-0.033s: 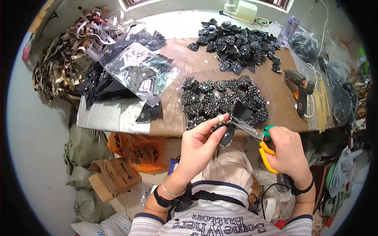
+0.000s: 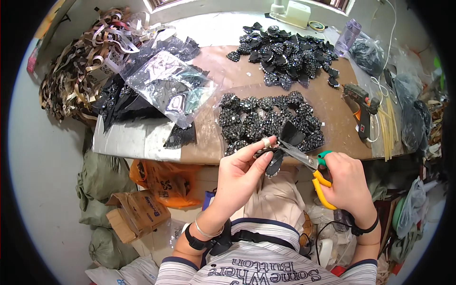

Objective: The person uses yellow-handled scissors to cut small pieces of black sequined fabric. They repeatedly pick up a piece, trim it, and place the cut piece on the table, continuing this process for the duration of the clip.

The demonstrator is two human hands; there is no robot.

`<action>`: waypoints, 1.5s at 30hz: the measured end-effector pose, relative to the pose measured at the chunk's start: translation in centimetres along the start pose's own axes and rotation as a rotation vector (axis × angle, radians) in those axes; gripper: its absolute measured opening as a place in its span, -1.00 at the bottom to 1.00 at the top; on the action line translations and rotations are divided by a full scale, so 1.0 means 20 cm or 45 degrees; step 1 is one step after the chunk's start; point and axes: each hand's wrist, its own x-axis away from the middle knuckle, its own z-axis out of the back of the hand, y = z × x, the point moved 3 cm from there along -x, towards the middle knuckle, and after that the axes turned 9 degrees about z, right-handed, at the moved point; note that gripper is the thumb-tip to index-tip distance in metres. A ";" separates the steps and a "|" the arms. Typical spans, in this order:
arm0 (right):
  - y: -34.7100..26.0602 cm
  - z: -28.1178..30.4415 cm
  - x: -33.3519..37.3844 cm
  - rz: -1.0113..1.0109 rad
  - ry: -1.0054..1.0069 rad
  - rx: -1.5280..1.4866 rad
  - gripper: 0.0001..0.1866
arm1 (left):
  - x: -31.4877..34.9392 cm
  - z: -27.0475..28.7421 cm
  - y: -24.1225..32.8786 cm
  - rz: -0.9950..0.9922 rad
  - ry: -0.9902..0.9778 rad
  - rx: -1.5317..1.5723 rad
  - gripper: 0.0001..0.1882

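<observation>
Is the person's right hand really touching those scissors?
Touching: the head view shows the right hand closed around the green and yellow handles of the scissors.

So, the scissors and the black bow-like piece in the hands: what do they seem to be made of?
Scissors: grey, shiny blades suggest metal; smooth yellow and green handles, probably plastic or rubber.
Black bow-like piece: probably fabric, since its flaps look matte and clothlike.

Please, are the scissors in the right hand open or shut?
They look open: the scissors have their green and yellow handles apart in the right hand.
</observation>
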 end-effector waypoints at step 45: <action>0.07 -0.04 0.06 -0.322 -0.994 -1.437 -0.65 | 0.01 0.02 -0.03 -0.059 0.076 0.107 -0.65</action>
